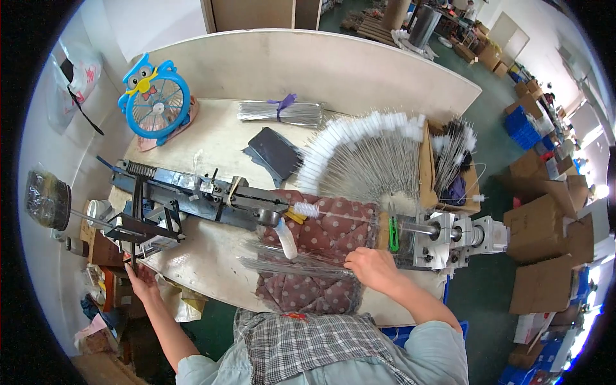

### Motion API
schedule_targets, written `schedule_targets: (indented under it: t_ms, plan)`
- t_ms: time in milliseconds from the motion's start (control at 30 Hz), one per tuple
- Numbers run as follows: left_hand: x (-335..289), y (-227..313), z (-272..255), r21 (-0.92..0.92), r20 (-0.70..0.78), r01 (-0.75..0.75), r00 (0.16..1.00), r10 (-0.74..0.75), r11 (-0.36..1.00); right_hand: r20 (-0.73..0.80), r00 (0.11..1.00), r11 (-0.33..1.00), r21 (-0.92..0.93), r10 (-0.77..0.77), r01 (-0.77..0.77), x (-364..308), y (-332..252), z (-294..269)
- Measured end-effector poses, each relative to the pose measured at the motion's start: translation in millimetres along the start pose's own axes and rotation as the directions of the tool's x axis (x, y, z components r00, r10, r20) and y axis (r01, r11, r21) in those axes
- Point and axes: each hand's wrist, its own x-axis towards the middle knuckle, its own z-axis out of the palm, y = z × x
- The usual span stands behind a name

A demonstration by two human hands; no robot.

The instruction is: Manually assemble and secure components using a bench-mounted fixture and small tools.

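At the lower left, my left hand (142, 281) reaches up to the black metal frame (142, 232) of a bench machine, its fingers around a dark rod under it. My right hand (373, 266) is closed at the right end of a loose bundle of thin metal wires (298, 263), its fingertips pinching wire ends. The wires lie across a brown polka-dot quilted cloth (333, 237). Above the cloth, a small white-bristled brush (307, 210) on a twisted wire stem stretches between the machine's long steel bar (212, 196) and the spindle unit (443, 234) at right.
Many white-tipped wire brushes (366, 151) fan out at the back, beside a cardboard box (459, 202) of more brushes. A tied wire bundle (280, 113), dark folded cloth (276, 154) and blue owl-shaped fan (157, 106) stand or lie farther back. Green scissors-like snips (393, 232) lie by the spindle.
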Motion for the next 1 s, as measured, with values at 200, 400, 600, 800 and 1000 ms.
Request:
schedule_targets:
  t_ms: [200,400,600,800,1000]
  plan:
    - [-43.9,-55.5,21.9,-0.025,0.080,0.141,0.987,-0.138,0.990,-0.141,0.984,0.993,0.059,0.106,-0.099,-2.4,1.5,0.2]
    - [-215.8,-84.8,141.8,0.195,0.521,0.549,0.644,-0.560,0.813,-0.144,0.987,0.997,-0.024,0.074,-0.078,-8.8,1.4,1.2]
    - [-309.6,-94.5,203.9,0.561,0.640,0.266,0.462,-0.614,0.784,-0.111,0.994,1.000,-0.021,0.020,-0.023,-18.3,-5.6,6.1]
    - [-277.9,-4.5,226.4,0.242,0.814,0.945,-0.075,-0.576,0.220,-0.071,0.992,0.995,-0.003,0.101,-0.101,-10.9,-10.6,-15.3]
    - [-289.3,-17.4,200.7,0.613,0.636,0.565,0.063,-0.769,0.553,-0.242,0.956,0.865,-0.432,0.163,-0.257,-35.0,-24.7,-112.7]
